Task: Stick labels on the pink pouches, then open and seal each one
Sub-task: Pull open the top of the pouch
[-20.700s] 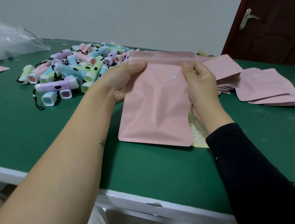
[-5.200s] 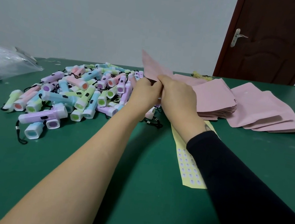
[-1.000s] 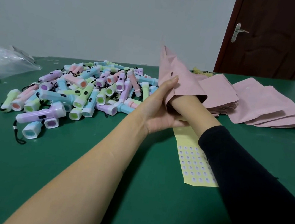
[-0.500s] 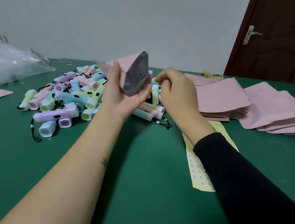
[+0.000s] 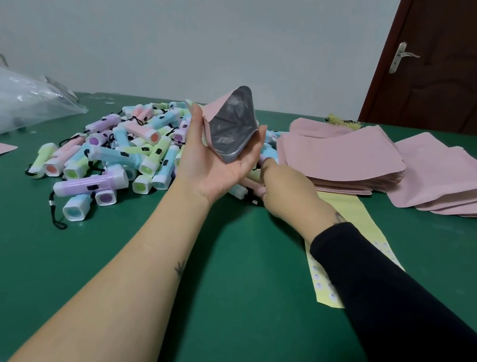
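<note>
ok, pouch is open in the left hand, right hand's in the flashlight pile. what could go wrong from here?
1. The left hand cups the pink pouch by its edges; easing off could let the mouth flatten.
2. Black cords tangle through the flashlight pile, so the right hand may drag extras out.
3. The black sleeve crosses over the label sheet and could shift or crease it.
</note>
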`<state>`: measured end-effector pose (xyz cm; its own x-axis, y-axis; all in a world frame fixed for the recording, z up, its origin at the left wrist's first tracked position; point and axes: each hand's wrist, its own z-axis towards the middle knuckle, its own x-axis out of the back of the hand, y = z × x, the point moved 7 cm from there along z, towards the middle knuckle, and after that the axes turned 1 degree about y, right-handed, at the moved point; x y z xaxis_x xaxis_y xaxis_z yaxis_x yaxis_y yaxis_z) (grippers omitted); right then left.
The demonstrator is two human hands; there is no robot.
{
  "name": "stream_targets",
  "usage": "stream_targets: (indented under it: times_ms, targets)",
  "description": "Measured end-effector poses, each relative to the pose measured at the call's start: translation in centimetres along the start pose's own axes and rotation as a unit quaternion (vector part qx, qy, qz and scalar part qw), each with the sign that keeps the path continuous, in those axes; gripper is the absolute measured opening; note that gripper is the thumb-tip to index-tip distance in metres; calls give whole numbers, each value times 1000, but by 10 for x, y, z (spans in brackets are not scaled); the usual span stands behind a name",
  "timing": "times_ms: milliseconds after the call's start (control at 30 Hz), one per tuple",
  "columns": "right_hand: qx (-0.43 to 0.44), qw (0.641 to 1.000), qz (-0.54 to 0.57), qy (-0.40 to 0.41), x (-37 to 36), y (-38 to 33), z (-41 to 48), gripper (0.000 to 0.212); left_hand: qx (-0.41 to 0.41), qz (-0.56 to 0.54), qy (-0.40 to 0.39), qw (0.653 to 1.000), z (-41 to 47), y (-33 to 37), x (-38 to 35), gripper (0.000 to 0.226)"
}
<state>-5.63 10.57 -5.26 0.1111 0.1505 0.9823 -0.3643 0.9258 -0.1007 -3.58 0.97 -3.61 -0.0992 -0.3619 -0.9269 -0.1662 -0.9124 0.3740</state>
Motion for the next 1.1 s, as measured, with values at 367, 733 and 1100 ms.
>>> stream_targets:
  times_ms: [367,733,1100]
  targets:
    - [-93,751,619,210,86,34,0,48,-31,-23,19,999,2,-2,-6,82]
    - [136,857,316,383,118,-21,-32,51,-44,36,-29,998,-2,-16,-29,72]
    - [148,903,112,387,103,-34,-35,12,-35,41,11,998,-1,-24,-25,67]
